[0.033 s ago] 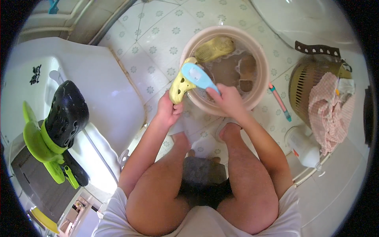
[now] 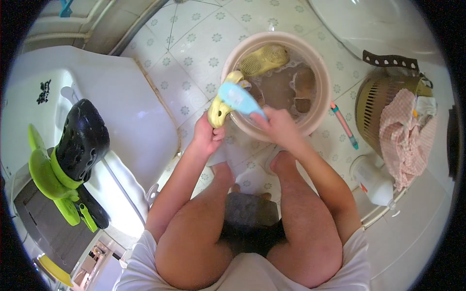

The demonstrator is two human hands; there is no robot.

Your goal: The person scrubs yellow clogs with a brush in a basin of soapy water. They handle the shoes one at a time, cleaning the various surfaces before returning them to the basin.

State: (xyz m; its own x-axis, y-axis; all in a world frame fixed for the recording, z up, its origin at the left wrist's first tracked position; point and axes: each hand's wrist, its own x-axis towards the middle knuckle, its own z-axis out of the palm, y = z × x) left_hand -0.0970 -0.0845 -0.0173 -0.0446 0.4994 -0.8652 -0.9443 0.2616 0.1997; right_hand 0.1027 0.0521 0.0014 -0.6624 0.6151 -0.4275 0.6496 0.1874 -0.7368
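Note:
My left hand (image 2: 209, 134) grips one end of a yellow clog (image 2: 218, 115) with holes in it, held over the left rim of a pink basin (image 2: 325, 92). In my right hand (image 2: 281, 128) is the handle of a light blue brush (image 2: 239, 98). Its head lies across the clog and covers the middle of it; the bristles are hidden. Murky water (image 2: 276, 89) stands in the basin. A second yellow clog (image 2: 264, 60) lies there sole up near the far rim, and a brownish shoe-like shape (image 2: 304, 82) sits at the right.
Black and green clogs (image 2: 80, 143) rest on the white fixture at the left. Right of the basin, a pink and teal stick (image 2: 344, 125) lies on the patterned tiles (image 2: 194, 63). Beyond it are a white bottle (image 2: 373, 180) and an olive basket (image 2: 371, 104) with checked cloth (image 2: 405, 138).
The brush has slid a little to the left along the clog, my right hand moving with it. My left hand and the clog stay put.

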